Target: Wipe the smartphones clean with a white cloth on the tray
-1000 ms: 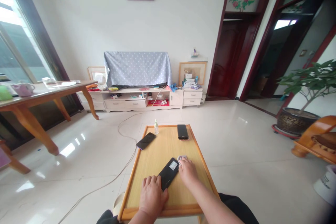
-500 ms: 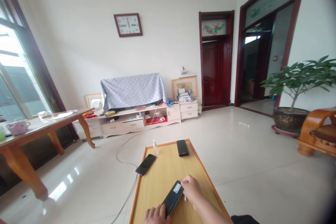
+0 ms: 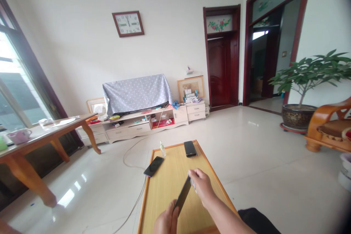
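My left hand (image 3: pixel 166 220) grips the lower end of a dark smartphone (image 3: pixel 182 196), which is tilted up on its edge above the wooden table (image 3: pixel 161 201). At the phone's upper end is my right hand (image 3: pixel 201 183), its fingers closed on a small whitish piece (image 3: pixel 193 184) that looks like tissue or a wipe. A second dark phone (image 3: pixel 154 166) lies at the table's left edge. Another black phone (image 3: pixel 189 148) rests near the far right corner. Between these two stands a small clear bottle (image 3: pixel 162 150) with a pointed top.
A pale cable (image 3: pixel 137 197) runs over the floor along the table's left side. To the left is a larger table (image 3: pixel 79 119) with a pink cup (image 3: pixel 19 136). A low white cabinet (image 3: pixel 128 131), a potted plant (image 3: pixel 298 115) and a wooden chair (image 3: pixel 315 131) stand farther off.
The phone has been lifted and turned from lying with its labelled back upward to edge-on. My left hand has gone from lying on it to gripping its end. The view has shifted slightly.
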Motion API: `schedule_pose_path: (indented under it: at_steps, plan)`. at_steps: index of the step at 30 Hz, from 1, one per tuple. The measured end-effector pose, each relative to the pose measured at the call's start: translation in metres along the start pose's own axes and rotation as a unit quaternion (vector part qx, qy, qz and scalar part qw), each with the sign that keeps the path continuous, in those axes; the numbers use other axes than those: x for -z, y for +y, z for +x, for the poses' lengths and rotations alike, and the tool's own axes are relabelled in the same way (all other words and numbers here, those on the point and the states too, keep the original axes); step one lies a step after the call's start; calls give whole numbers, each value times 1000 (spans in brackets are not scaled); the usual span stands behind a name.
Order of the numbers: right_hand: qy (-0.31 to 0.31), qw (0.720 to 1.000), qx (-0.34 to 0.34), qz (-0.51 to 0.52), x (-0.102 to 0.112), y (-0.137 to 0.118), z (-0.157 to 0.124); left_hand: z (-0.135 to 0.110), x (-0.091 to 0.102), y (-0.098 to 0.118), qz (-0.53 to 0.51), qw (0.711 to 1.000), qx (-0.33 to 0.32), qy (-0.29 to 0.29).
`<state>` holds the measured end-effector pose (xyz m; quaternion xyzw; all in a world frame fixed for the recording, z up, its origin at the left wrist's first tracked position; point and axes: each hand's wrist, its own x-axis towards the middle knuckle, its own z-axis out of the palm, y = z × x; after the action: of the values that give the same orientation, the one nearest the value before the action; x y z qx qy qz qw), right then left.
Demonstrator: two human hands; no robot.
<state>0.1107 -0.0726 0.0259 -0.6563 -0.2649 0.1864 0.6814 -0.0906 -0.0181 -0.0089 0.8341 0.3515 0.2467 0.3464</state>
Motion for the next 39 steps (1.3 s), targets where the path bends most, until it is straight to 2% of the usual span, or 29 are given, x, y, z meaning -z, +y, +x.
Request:
schedule_pose_path:
  at_steps: [1,3,5,7,11,13,15,18,20,22,24,26,28,30,33,35,37,39]
  plan:
    - [30,996,69,-42,3,-9,0,-2,5,15,-78,996,19,-31]
    - [42,988,129,-71,7,-23,-3,-2,13,43,-190,980,39,-45]
    - [35,958,244,-147,8,-32,-15,0,19,65,-260,962,59,-54]
    - [2,913,340,-226,6,-37,-39,3,26,78,-312,945,86,-50]
    - [-126,839,413,-330,6,-39,-95,1,40,87,-406,906,121,-20]
    - [-157,819,424,-352,9,-43,-101,-3,45,88,-420,899,125,-18]
    - [-142,818,417,-369,12,-50,-87,-8,47,88,-400,908,124,-30]
    - [-66,839,373,-389,17,-63,-54,-14,45,88,-353,927,117,-46]
    - [-51,843,361,-395,18,-67,-46,-16,44,87,-346,930,114,-48]
    - [-90,832,382,-392,17,-67,-57,-15,43,85,-362,925,111,-42]
    - [-158,809,417,-383,14,-63,-76,-14,44,82,-380,918,106,-38]
    - [-191,796,432,-378,12,-59,-87,-14,45,79,-388,915,106,-44]
    - [-162,809,417,-382,12,-56,-79,-15,45,78,-380,915,118,-63]
    - [-93,835,378,-389,14,-54,-59,-18,43,78,-378,914,132,-72]
    - [-42,857,339,-386,15,-47,-40,-18,39,79,-413,897,148,-41]
    - [-64,861,351,-364,13,-36,-48,-16,35,79,-457,876,152,-14]
    - [-106,865,366,-327,9,-22,-68,-12,32,76,-492,857,153,2]
    - [-124,882,356,-281,5,-7,-89,-8,29,71,-510,845,162,8]
